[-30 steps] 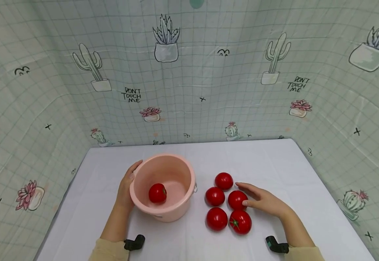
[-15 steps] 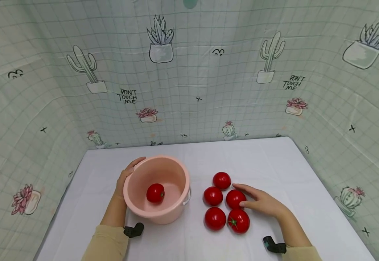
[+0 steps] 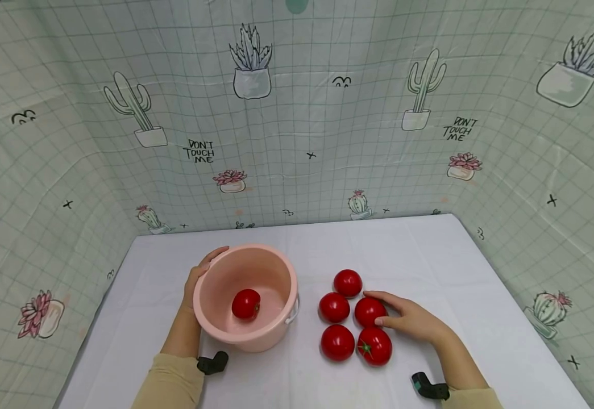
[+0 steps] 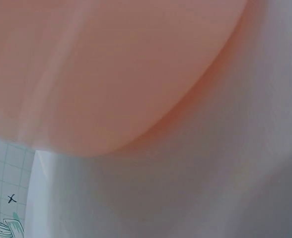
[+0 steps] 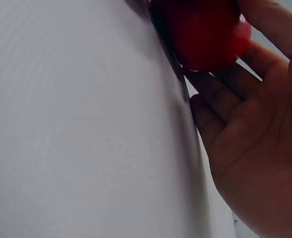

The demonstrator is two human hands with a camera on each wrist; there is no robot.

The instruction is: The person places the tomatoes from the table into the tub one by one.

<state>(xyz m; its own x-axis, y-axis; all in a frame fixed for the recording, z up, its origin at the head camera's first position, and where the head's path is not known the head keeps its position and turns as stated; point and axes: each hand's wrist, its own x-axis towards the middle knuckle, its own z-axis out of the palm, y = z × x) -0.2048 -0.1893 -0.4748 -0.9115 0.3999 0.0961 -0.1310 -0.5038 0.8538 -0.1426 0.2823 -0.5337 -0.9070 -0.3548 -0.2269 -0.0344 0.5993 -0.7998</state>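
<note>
A pink bucket [image 3: 282, 326] stands at the left of the white table, with one red tomato [image 3: 246, 304] inside on its bottom. My left hand [image 3: 194, 284] holds the bucket's left side, its fingers reaching along the outer wall near the rim. The bucket's wall [image 4: 111, 74] fills much of the left wrist view, where most of the hand is hidden. On the right, my right hand [image 3: 411, 318] has thumb and fingers around a tomato [image 3: 370, 312] resting on the table. In the right wrist view, that tomato [image 5: 210, 34] sits between thumb and fingers.
Several more tomatoes lie close around the held one: one at the back [image 3: 348, 283], one to its left [image 3: 334, 307], two in front [image 3: 337, 342]. The bucket's white handle [image 3: 294, 309] hangs on its right side. Cactus-printed cloth [image 3: 302, 113] surrounds the white table [image 3: 404, 244].
The bucket has shifted slightly left with my left hand, and the tomato in it has turned a little. My right hand stays at the same tomato. The head view has shifted slightly.
</note>
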